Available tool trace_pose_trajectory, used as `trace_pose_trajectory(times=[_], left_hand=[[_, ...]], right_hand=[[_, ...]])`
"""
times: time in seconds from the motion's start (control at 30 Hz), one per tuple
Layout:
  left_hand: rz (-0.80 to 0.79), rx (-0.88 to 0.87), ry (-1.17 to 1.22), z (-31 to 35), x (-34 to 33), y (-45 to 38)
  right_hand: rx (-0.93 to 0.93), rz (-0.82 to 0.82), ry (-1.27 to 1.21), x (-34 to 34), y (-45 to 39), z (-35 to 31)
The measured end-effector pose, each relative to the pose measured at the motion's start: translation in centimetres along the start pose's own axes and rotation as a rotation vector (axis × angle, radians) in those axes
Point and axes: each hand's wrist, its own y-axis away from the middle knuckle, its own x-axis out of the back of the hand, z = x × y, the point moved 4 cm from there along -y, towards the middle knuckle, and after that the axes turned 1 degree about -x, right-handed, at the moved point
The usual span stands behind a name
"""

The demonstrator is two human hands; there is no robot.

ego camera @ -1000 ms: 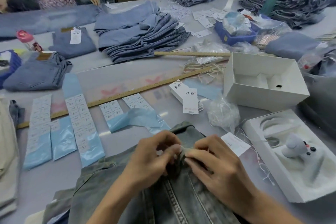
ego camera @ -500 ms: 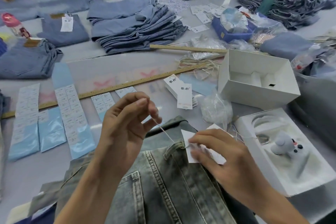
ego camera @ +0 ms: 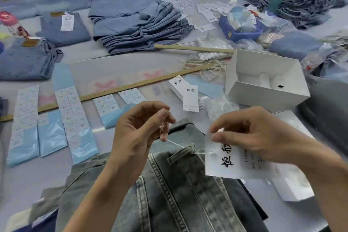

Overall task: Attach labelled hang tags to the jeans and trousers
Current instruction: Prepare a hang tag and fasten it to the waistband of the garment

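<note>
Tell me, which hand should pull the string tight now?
Probably the left hand. It already pinches the string that runs through the belt loop, while the right hand holds the tag beside the loop.

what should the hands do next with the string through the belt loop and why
Probably pull the string snug and tie or loop its ends. It already runs through the belt loop of the jeans; the left hand pinches one end, and the right hand holds the tag on the other side. Nothing visible locks it yet, so the tag could slip off.
</note>
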Motion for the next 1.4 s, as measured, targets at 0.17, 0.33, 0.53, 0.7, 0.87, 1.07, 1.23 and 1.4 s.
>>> trace_pose_trajectory(times=[0.17,0.33,0.53,0.7,0.87,1.07,1.23,1.4], left_hand=[[0.029,-0.026,-0.007,0.1,0.5,0.2],[0.052,-0.073,-0.087,0.8,1.5,0.4],[0.032,-0.123,-0.261,1.0,0.7,0.5],[-0.086,-0.119,-0.43,0.7,-1.1,1.2],[-0.088,-0.134,-0.49,1.1,-1.6,1.7],[-0.051,-0.149,-0.487,1.0,-1.5,2.4],[-0.05,-0.16,-0.44,0.2,-2.2,2.7],[-0.044,-0.145,-0.418,-0.2,-2.3,2.8]], right_hand=[[-0.105,0.007,0.215,-2.3,-2.2,2.5],[0.16,0.314,0.023,-4.5,0.8,2.9],[0.248,0.338,-0.054,-6.6,2.1,2.3],[0.233,0.323,-0.09,-6.9,1.4,1.7],[0.242,0.274,-0.134,-7.3,0.8,0.7],[0.067,0.36,-0.484,-7.3,0.7,0.6],[-0.002,0.428,-0.715,-7.8,0.9,0.1],[-0.024,0.44,-0.726,-8.3,1.0,-0.1]])
